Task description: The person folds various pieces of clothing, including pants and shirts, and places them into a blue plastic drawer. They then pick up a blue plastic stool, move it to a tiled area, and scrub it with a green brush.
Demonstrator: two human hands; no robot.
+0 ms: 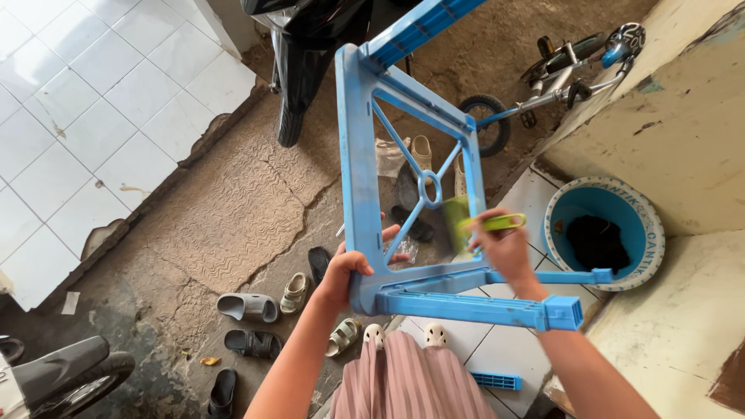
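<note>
1. Holding up a blue plastic frame (361,155), the left hand (345,271) has its fingers shut tight around the frame's near corner.
2. Right hand (504,248) is closed around a green brush (466,221), and the brush head touches the frame's right bar.
3. Frame sits in the air in the middle of the view, tilted, with crossed bars and a small ring in its middle.
4. Far below on the rough brown floor (233,209), many sandals (248,306) and slippers lie near the left arm.
5. On the right, a round blue tub (644,233) with something dark inside stands just beside a worn pale wall.
6. Far away stand a black motorbike (299,46) and a small bicycle (559,77).
7. White tiles (93,116) cover the left side.
8. Near the bottom, striped pink cloth (411,380) shows between the arms.
</note>
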